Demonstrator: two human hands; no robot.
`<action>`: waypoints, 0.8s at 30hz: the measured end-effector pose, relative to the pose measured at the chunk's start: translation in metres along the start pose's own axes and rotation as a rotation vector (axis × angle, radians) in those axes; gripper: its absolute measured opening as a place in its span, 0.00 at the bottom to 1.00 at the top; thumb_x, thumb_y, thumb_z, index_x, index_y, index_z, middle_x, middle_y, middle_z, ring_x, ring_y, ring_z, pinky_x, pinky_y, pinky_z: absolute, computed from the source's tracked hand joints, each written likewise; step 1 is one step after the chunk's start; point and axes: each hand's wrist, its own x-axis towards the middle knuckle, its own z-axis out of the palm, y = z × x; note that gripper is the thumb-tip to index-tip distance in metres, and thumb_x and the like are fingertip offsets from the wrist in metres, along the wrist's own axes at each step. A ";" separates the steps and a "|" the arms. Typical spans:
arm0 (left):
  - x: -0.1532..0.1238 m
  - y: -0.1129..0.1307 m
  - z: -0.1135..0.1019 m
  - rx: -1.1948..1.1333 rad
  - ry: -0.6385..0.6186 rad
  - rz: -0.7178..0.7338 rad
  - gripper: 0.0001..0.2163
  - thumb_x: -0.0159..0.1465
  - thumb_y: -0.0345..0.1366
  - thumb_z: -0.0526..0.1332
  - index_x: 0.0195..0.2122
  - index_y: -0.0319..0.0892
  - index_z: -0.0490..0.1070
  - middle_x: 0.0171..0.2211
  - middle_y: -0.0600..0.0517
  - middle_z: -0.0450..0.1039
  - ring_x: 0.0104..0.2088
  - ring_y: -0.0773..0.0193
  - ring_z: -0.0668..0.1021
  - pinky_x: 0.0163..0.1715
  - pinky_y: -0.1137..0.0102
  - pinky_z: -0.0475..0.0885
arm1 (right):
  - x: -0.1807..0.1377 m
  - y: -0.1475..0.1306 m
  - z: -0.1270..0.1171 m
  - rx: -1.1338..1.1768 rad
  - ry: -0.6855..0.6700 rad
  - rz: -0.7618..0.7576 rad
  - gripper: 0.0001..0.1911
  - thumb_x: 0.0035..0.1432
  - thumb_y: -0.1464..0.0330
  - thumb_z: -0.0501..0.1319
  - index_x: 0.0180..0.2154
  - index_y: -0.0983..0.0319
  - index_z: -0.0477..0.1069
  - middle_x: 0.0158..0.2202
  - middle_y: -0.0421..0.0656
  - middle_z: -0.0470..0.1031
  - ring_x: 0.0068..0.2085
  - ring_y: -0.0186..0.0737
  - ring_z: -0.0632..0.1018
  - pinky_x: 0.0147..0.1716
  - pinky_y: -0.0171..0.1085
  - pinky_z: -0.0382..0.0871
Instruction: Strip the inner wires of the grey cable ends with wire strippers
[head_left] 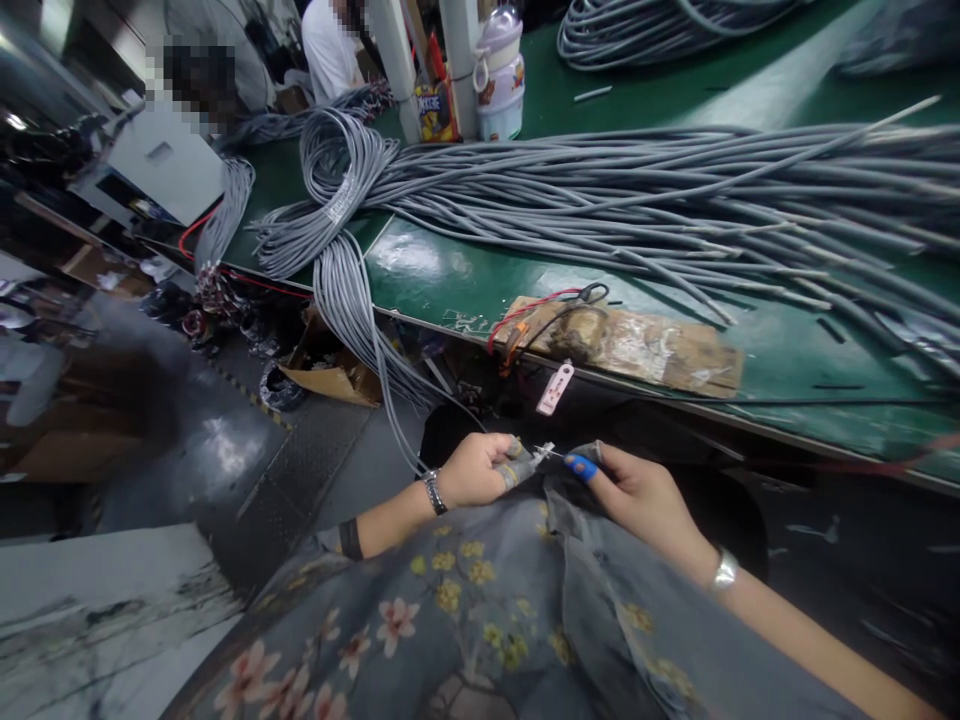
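Note:
My left hand (474, 468) is closed in a pinch in front of my body, with grey coverings on its fingertips. From it sticks out the end of a grey cable, where pale thin wires (546, 452) show. My right hand (637, 485), blue tape around its thumb, is closed on the tip of a thin wire just right of the left fingers. The fingertips of the two hands are a small gap apart. Strands of grey cable (397, 420) hang off the bench and run down behind my left wrist.
The green bench (420, 265) carries a long bundle of grey cables (600, 180) and a tied coil (337, 190). At its front edge lies a wooden board (660, 350) with red and black leads and a pink tag (555, 388). A bottle (500, 80) and a person (330, 50) are beyond.

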 end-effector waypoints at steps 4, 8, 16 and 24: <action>-0.002 -0.001 -0.002 0.060 -0.019 0.023 0.17 0.50 0.46 0.69 0.27 0.34 0.72 0.25 0.51 0.71 0.27 0.70 0.70 0.30 0.74 0.66 | 0.000 -0.003 -0.004 -0.034 -0.046 -0.065 0.17 0.62 0.60 0.50 0.25 0.60 0.68 0.21 0.40 0.73 0.22 0.36 0.72 0.22 0.32 0.64; 0.000 -0.002 -0.003 -0.007 0.077 -0.067 0.16 0.49 0.43 0.69 0.25 0.35 0.69 0.20 0.55 0.68 0.21 0.73 0.66 0.24 0.76 0.62 | 0.002 -0.013 -0.014 -0.152 -0.079 -0.358 0.19 0.63 0.62 0.50 0.21 0.59 0.64 0.18 0.40 0.68 0.20 0.34 0.69 0.21 0.32 0.60; 0.000 0.010 -0.004 -0.129 0.144 -0.169 0.15 0.44 0.43 0.68 0.21 0.38 0.67 0.13 0.60 0.59 0.14 0.77 0.59 0.16 0.77 0.51 | 0.003 -0.010 -0.018 -0.331 0.139 -0.336 0.14 0.64 0.64 0.51 0.28 0.60 0.69 0.23 0.41 0.73 0.25 0.36 0.74 0.24 0.33 0.63; -0.001 0.013 -0.003 -0.190 0.103 -0.169 0.16 0.41 0.43 0.70 0.21 0.37 0.67 0.13 0.61 0.60 0.15 0.78 0.59 0.18 0.77 0.53 | 0.003 -0.012 -0.024 -0.588 0.114 -0.414 0.17 0.62 0.65 0.50 0.22 0.59 0.65 0.20 0.42 0.66 0.24 0.38 0.68 0.26 0.37 0.59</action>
